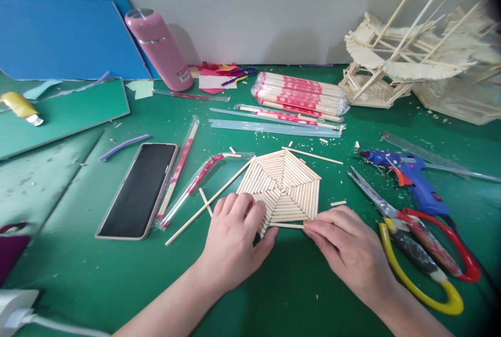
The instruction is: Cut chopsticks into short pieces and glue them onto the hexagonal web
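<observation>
A hexagonal panel of thin wooden sticks (289,183), laid in rings like a spider web, lies flat on the green table. My left hand (237,227) grips its lower left part, fingers bent over the top and thumb at the near edge. Between the thumb and fingertips of my right hand (346,243) is the right end of a short wooden stick (290,226). This stick runs along the panel's near edge, and its left end meets my left thumb. Loose sticks lie around the panel, among them a long stick (207,204) at the left.
Scissors (403,227) and a blue glue gun (410,170) lie at the right. A phone (139,191) and wrapped chopsticks (182,170) are at the left. Behind are a chopstick bundle (299,92), glue sticks (274,128), a pink bottle (162,50) and a stick model (391,60).
</observation>
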Demonstrator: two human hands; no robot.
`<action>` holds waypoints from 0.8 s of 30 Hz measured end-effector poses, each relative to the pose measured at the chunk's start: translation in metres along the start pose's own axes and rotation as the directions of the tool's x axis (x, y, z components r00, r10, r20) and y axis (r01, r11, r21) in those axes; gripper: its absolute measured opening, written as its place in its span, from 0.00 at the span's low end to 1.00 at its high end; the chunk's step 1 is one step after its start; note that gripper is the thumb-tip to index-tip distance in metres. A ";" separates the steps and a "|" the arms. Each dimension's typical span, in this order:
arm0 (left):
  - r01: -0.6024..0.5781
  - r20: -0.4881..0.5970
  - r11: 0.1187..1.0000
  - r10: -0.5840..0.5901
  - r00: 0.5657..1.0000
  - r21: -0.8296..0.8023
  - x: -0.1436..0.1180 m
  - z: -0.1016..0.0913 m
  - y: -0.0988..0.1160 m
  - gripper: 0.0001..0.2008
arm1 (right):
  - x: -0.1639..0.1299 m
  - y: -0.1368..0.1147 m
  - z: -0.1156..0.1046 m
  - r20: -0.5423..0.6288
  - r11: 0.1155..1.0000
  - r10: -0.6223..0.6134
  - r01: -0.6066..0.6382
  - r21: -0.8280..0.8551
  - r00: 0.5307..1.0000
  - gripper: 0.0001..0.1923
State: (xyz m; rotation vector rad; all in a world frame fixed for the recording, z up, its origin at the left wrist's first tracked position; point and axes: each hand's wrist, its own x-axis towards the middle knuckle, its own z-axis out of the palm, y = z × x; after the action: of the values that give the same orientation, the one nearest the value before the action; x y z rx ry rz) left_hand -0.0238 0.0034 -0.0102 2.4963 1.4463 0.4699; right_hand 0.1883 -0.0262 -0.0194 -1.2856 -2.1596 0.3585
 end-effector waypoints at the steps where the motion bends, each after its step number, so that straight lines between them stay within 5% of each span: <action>1: -0.002 -0.003 1.000 0.002 1.000 0.002 0.000 0.000 0.000 0.08 | 0.000 0.000 0.000 0.003 1.000 0.001 -0.001 -0.001 1.000 0.09; 24: -0.025 -0.031 0.999 0.026 0.999 0.031 0.002 0.002 0.000 0.06 | 0.000 0.002 0.002 -0.031 0.996 0.084 -0.084 -0.002 0.996 0.12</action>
State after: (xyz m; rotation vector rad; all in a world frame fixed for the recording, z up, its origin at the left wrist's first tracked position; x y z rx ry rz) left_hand -0.0219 0.0056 -0.0119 2.5457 1.4453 0.4975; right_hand 0.1885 -0.0251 -0.0221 -1.3773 -2.0856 0.3669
